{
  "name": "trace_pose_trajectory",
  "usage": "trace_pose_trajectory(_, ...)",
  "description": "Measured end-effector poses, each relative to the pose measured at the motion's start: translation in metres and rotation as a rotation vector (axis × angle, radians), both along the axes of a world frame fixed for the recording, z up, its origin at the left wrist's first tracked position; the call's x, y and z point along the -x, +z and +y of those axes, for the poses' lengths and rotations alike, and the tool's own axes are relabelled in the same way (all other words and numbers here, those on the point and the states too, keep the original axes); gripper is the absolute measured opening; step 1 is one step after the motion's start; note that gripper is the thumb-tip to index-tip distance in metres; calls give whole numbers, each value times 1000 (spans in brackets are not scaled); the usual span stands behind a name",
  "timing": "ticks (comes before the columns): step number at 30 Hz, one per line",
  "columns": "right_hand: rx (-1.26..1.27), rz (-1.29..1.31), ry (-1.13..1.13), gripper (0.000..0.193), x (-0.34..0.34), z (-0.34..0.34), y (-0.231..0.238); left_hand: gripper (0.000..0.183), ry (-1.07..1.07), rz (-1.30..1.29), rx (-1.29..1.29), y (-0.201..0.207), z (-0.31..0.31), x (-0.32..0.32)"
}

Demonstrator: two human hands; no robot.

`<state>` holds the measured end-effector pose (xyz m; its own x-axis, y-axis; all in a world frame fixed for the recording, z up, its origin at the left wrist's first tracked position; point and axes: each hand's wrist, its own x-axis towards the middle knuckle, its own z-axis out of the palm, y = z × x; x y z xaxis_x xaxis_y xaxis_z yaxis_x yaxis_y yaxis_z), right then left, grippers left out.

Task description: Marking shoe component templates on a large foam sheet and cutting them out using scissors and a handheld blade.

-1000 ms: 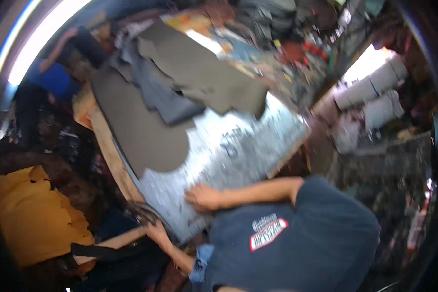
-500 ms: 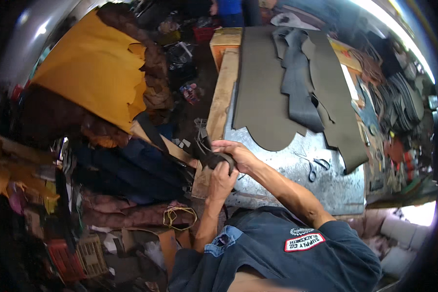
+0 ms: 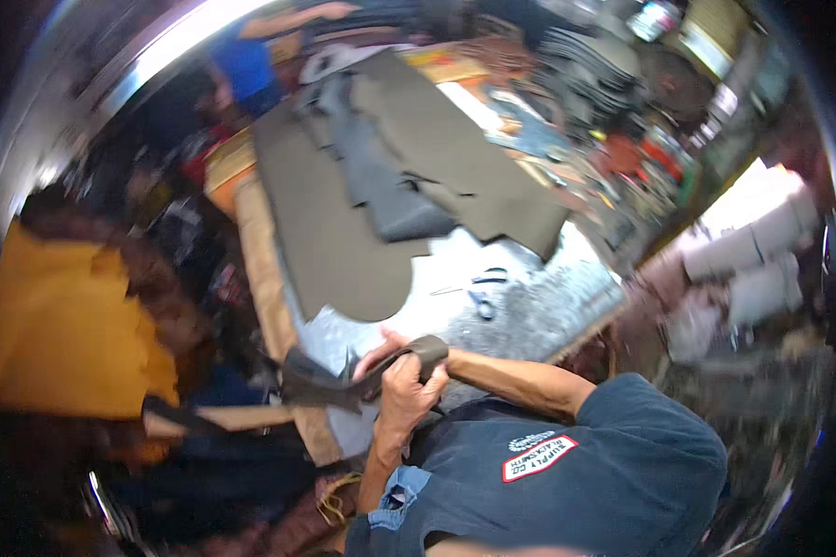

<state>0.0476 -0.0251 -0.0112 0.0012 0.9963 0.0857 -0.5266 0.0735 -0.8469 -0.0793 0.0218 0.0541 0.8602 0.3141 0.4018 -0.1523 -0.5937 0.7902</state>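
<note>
A dark olive-grey strip of sheet material (image 3: 318,379) is curled over into a loop between my hands at the table's near left corner. My left hand (image 3: 405,395) is closed round the looped part, its fingers wrapped over the near side. Behind the strip, my right hand (image 3: 379,349) is partly hidden; its fingers press against the far side of the loop. The strip's loose end hangs out to the left, past the table's wooden edge (image 3: 262,265). Scissors (image 3: 485,299) with dark handles lie on the grey metal tabletop (image 3: 437,320), beyond my right forearm.
A large olive sheet (image 3: 320,246) covers much of the table, with a dark grey irregular piece (image 3: 367,172) on top. Yellow hide (image 3: 74,325) hangs at the left. Tools and stacked dark pieces (image 3: 590,74) lie far right. A person in blue (image 3: 243,70) stands beyond the table.
The view has swung to the right, so the table and yellow hide appear farther left and tilted. My hands have come nearer my body, and the strip now shows more of its length.
</note>
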Motion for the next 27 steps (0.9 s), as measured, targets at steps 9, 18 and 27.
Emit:
trace_pose_trajectory(9, 217, -22, -521, 77, 25, -97, -23, 19, -394, 85, 59, 6, -45, -65)
trace_pose_trajectory(18, 287, 204, -640, 80, -43, -178, 16, 21, -325, 4, 27, 42, -74, -90)
trace_pose_trajectory(27, 22, -204, -942, 64, -98, -251, 65, 24, -309, 360, -221, -2, -154, -137)
